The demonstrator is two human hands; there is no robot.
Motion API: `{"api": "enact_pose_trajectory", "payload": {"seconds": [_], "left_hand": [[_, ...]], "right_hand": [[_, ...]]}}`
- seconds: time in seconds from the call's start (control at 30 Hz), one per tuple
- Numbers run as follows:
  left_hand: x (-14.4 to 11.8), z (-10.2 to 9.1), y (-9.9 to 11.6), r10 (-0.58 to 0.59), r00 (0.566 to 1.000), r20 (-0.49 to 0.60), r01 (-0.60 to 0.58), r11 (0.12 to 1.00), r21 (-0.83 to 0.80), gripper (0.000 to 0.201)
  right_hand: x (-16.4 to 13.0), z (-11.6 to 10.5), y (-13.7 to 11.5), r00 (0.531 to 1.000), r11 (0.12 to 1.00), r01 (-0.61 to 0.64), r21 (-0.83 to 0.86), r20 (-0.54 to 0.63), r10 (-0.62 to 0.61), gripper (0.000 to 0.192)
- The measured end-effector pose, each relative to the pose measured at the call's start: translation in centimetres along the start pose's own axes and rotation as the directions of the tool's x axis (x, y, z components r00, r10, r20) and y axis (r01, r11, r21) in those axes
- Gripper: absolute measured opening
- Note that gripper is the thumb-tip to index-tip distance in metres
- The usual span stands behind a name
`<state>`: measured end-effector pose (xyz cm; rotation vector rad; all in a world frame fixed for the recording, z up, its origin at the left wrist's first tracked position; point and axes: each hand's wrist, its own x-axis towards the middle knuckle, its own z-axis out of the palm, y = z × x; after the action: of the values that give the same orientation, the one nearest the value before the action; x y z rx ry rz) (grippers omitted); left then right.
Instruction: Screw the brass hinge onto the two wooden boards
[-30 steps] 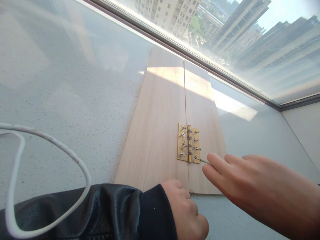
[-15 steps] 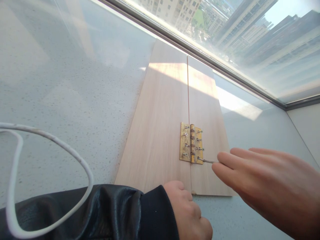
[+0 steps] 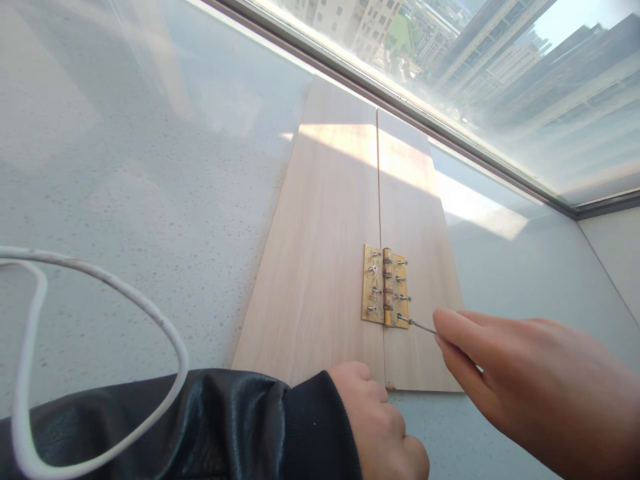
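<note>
A brass-coloured hinge (image 3: 387,288) lies open across the seam between two pale wooden boards (image 3: 320,253), with several screws standing partly out of its leaves. My right hand (image 3: 525,373) is closed around a screwdriver whose handle is hidden in the fingers. The thin metal shaft of the screwdriver (image 3: 423,327) reaches to the screw (image 3: 404,319) at the near corner of the hinge's right leaf. At the boards' near edge, my left hand (image 3: 383,420) is curled with its knuckles up; its fingertips are hidden, so what it grips, if anything, cannot be seen.
The boards lie on a speckled light countertop (image 3: 200,267) beneath a window frame (image 3: 440,140). A white cable (image 3: 135,303) loops across the lower left, in front of my black sleeve (image 3: 235,420). A white wall (image 3: 613,247) stands at the right.
My right hand has turned, its fingers going from straighter and level to bent around the screwdriver. The screwdriver shaft tilts slightly more. My left hand has stayed nearly still.
</note>
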<state>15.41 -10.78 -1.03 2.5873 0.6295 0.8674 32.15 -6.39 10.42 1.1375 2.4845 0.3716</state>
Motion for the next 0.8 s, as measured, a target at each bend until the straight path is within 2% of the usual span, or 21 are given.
{"api": "enact_pose_trajectory", "payload": {"seconds": [0.07, 0.13, 0.27, 0.33, 0.4, 0.5, 0.6, 0.7, 0.8], "left_hand": [[0.0, 0.0, -0.1, 0.003, 0.996, -0.094, -0.003, 1.0, 0.001, 0.055], [0.1, 0.2, 0.1, 0.014, 0.994, -0.106, -0.014, 1.0, 0.002, 0.051], [0.5, 0.6, 0.4, -0.079, 0.992, 0.103, 0.079, 0.997, 0.011, 0.049], [0.5, 0.6, 0.5, -0.054, 0.993, 0.103, 0.055, 0.998, -0.003, 0.049], [0.3, 0.4, 0.3, -0.014, 0.998, 0.062, 0.014, 1.0, -0.001, 0.052], [0.0, -0.1, 0.0, 0.04, 0.999, 0.009, -0.04, 0.999, 0.006, 0.055], [-0.2, -0.3, -0.2, 0.059, 0.998, -0.01, -0.059, 0.998, -0.001, 0.055], [-0.1, -0.2, -0.2, 0.067, 0.998, -0.019, -0.067, 0.998, 0.002, 0.057], [0.0, -0.2, -0.1, 0.021, 0.995, -0.094, -0.02, 1.0, 0.012, 0.059]], "right_hand": [[0.3, -0.4, 0.1, 0.999, 0.999, 0.03, 0.027, -0.02, -0.03, 0.024], [0.5, -1.2, 0.4, 0.989, 0.987, 0.15, 0.049, -0.014, -0.15, 0.023], [0.7, -2.3, 0.9, 0.942, 0.942, 0.334, 0.013, -0.035, -0.334, 0.02], [0.6, -2.3, 0.8, 0.929, 0.93, 0.367, 0.013, -0.045, -0.366, 0.019], [0.5, -1.9, 0.4, 0.948, 0.947, 0.318, 0.042, -0.027, -0.317, 0.021], [0.6, -1.1, -0.2, 0.992, 0.99, 0.126, 0.062, -0.025, -0.124, 0.024], [1.0, -0.5, -0.3, 1.0, 0.998, -0.001, 0.055, -0.009, 0.002, 0.022], [1.0, -0.6, 0.1, 1.0, 0.997, 0.008, 0.083, -0.001, -0.008, 0.021], [0.7, -1.4, 0.5, 0.987, 0.985, 0.157, 0.069, 0.008, -0.158, 0.022]]}}
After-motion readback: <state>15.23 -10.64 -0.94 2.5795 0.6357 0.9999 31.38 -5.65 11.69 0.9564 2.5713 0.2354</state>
